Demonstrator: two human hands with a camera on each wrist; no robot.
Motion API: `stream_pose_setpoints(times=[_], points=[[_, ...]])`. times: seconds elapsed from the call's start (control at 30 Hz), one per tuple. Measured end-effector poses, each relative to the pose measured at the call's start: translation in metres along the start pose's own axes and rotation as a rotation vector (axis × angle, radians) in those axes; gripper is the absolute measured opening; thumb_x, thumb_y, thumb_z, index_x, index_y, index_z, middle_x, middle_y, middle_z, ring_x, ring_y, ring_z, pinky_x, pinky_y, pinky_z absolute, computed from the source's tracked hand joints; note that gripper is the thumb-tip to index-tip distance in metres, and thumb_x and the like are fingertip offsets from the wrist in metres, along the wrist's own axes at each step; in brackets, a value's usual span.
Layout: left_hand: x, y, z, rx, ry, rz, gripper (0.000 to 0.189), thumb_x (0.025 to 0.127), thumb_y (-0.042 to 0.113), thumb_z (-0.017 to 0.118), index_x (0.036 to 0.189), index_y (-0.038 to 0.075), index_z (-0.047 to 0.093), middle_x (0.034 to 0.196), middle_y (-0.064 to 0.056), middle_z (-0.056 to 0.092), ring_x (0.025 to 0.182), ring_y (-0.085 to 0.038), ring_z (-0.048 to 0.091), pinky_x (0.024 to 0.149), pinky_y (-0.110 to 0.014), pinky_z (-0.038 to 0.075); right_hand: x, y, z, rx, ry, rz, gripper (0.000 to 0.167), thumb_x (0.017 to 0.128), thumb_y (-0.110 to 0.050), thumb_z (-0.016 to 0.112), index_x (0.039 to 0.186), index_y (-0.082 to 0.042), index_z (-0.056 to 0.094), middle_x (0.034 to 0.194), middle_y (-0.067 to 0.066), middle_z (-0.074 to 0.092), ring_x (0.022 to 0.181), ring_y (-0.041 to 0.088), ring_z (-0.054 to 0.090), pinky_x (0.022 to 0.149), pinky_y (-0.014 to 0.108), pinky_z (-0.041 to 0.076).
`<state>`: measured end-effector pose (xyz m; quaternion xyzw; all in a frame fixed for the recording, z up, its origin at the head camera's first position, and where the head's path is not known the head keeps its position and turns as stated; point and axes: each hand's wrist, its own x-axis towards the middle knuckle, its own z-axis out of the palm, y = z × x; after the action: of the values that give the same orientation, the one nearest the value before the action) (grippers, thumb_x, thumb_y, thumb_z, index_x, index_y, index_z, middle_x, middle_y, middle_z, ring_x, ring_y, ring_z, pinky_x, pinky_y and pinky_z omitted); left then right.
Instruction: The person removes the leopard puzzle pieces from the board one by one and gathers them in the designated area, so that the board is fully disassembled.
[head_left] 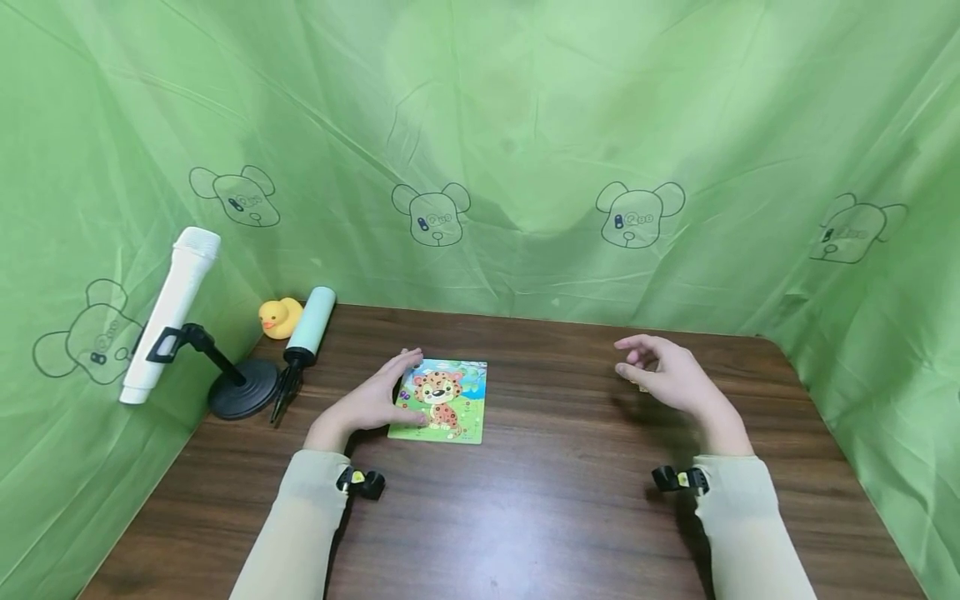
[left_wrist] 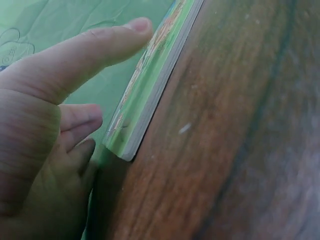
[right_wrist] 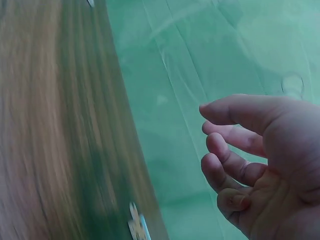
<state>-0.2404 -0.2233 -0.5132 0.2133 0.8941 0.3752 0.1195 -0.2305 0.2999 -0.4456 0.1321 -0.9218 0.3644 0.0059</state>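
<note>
A square picture puzzle board (head_left: 465, 421) with a cartoon leopard on a green and blue ground lies flat on the table. My left hand (head_left: 375, 398) is at its left side, thumb over the lower part and fingers along the upper left edge. In the left wrist view the thumb reaches over the board (left_wrist: 131, 127), with no grip on it. Well to the right, my right hand (head_left: 666, 375) hovers above the table, its fingers loosely curled around nothing. A small knobbed puzzle piece (right_wrist: 137, 226) lies on the table below it, mostly hidden by the hand in the head view.
At the back left of the brown table (head_left: 555, 500) are a yellow rubber duck (head_left: 281, 317), a light blue hand pump (head_left: 312, 321) and a white microphone (head_left: 169, 312) on a black stand (head_left: 243, 389). Green cloth (head_left: 525, 125) hangs behind and at both sides.
</note>
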Motion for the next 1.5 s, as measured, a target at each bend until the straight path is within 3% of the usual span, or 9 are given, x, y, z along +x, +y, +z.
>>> stream_pose_setpoints(times=[0.17, 0.5, 0.9, 1.1, 1.3, 1.5], points=[[0.0, -0.003, -0.001, 0.05, -0.001, -0.046, 0.123, 0.082, 0.059, 0.093, 0.174, 0.009, 0.027, 0.181, -0.013, 0.022, 0.168, -0.041, 0.01, 0.132, -0.065, 0.012, 0.004, -0.021, 0.018, -0.026, -0.015, -0.071, 0.032, 0.101, -0.022, 0.081, 0.13, -0.011, 0.075, 0.101, 0.001, 0.07, 0.092, 0.018, 0.068, 0.085, 0.033, 0.055], [0.002, -0.007, 0.002, 0.08, 0.0, -0.029, 0.122, 0.083, 0.061, 0.091, 0.173, 0.008, 0.028, 0.181, -0.017, 0.022, 0.167, -0.043, 0.014, 0.129, -0.069, 0.021, 0.011, -0.051, 0.063, 0.016, -0.071, -0.117, 0.034, 0.097, -0.018, 0.083, 0.127, -0.006, 0.076, 0.094, -0.005, 0.069, 0.087, 0.014, 0.066, 0.077, 0.03, 0.053], [0.004, -0.002, 0.001, 0.069, -0.005, -0.038, 0.122, 0.081, 0.059, 0.094, 0.172, 0.007, 0.031, 0.181, -0.014, 0.022, 0.168, -0.042, 0.011, 0.131, -0.069, 0.012, 0.016, -0.09, 0.118, 0.138, -0.089, -0.114, 0.033, 0.095, -0.019, 0.085, 0.123, -0.004, 0.077, 0.091, -0.005, 0.068, 0.081, 0.012, 0.065, 0.073, 0.028, 0.056], [0.001, -0.004, 0.001, 0.063, 0.006, -0.046, 0.122, 0.08, 0.06, 0.094, 0.172, 0.009, 0.032, 0.181, -0.014, 0.022, 0.167, -0.045, 0.011, 0.129, -0.073, 0.015, 0.036, -0.118, 0.155, 0.194, -0.121, -0.109, 0.04, 0.09, -0.016, 0.09, 0.125, -0.003, 0.076, 0.097, 0.003, 0.072, 0.082, 0.011, 0.066, 0.074, 0.027, 0.058], [0.001, -0.005, 0.002, 0.062, 0.006, -0.045, 0.121, 0.08, 0.06, 0.094, 0.171, 0.008, 0.033, 0.18, -0.016, 0.023, 0.167, -0.046, 0.011, 0.129, -0.073, 0.015, 0.064, -0.144, 0.191, 0.262, -0.129, -0.073, 0.042, 0.091, -0.018, 0.088, 0.127, -0.002, 0.075, 0.098, 0.002, 0.074, 0.084, 0.011, 0.068, 0.077, 0.026, 0.059], [0.002, -0.005, 0.001, 0.073, -0.001, -0.045, 0.123, 0.079, 0.06, 0.094, 0.171, 0.007, 0.033, 0.18, -0.017, 0.022, 0.167, -0.045, 0.01, 0.129, -0.072, 0.015, 0.085, -0.159, 0.215, 0.282, -0.146, -0.06, 0.048, 0.087, -0.017, 0.093, 0.129, -0.003, 0.074, 0.098, 0.004, 0.075, 0.081, 0.008, 0.068, 0.076, 0.024, 0.058]])
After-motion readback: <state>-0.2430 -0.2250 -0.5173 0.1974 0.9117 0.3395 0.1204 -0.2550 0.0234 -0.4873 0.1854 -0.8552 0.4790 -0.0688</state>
